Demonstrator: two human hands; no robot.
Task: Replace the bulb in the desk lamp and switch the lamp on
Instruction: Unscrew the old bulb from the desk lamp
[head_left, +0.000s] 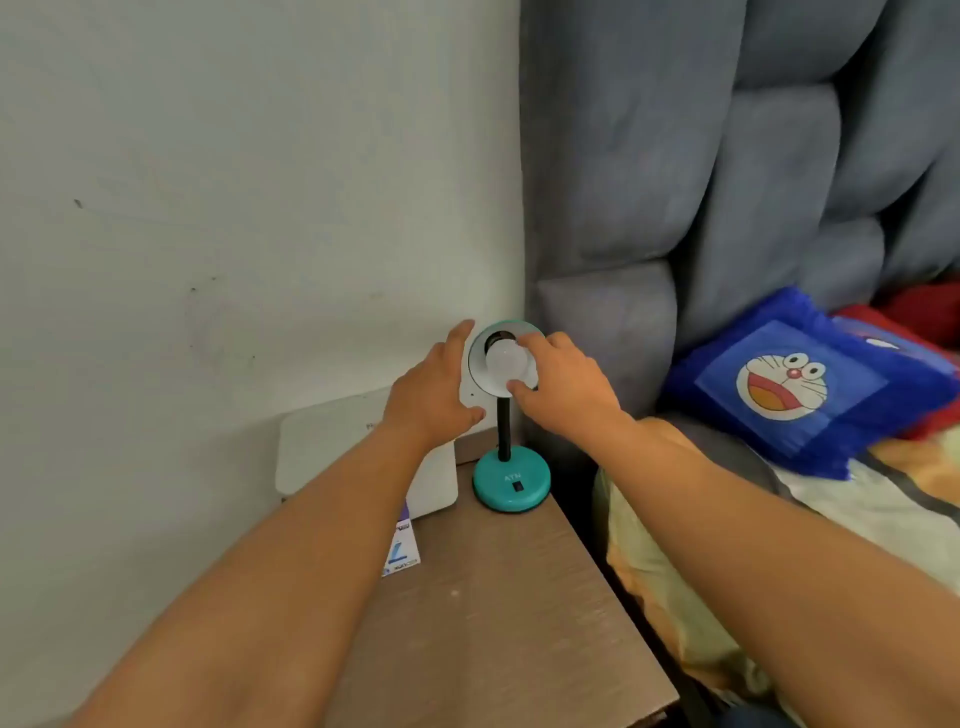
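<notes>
Now both hands are on the lamp (511, 480), which stands on the tabletop (498, 597): the left hand (434, 392) clasps the shade (477, 358) at 9 o'clock, and the right hand (563, 387) pinches the white bulb (504, 359) seated in it.

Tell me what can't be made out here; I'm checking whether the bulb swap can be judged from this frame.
Head view only:
- Bulb base and socket: hidden by the lamp shade and the right hand, so seating is unclear.
- Shade's outer side: covered by the left hand.
- Switch position on the teal base: too small.
- Box print: blurred, partly behind the left forearm.
</notes>
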